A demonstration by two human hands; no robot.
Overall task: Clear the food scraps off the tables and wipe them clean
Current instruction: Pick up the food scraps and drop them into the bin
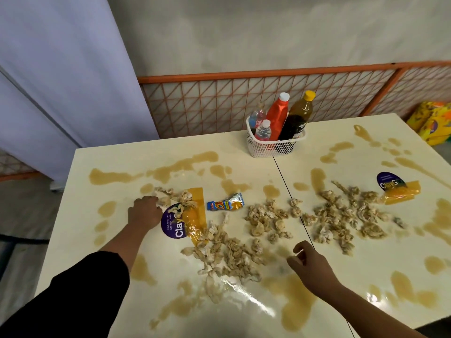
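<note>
Beige crumpled food scraps [227,252] strew the cream counter [102,167]. The left hand [145,212] reaches outliers to gather them, grip hidden; the right hand [310,262] is loosely curled, empty.

Black sleeve [73,301] covers left arm [122,242] to mid-forearm; left hand [144,213], right hand [312,267] bare.
</note>
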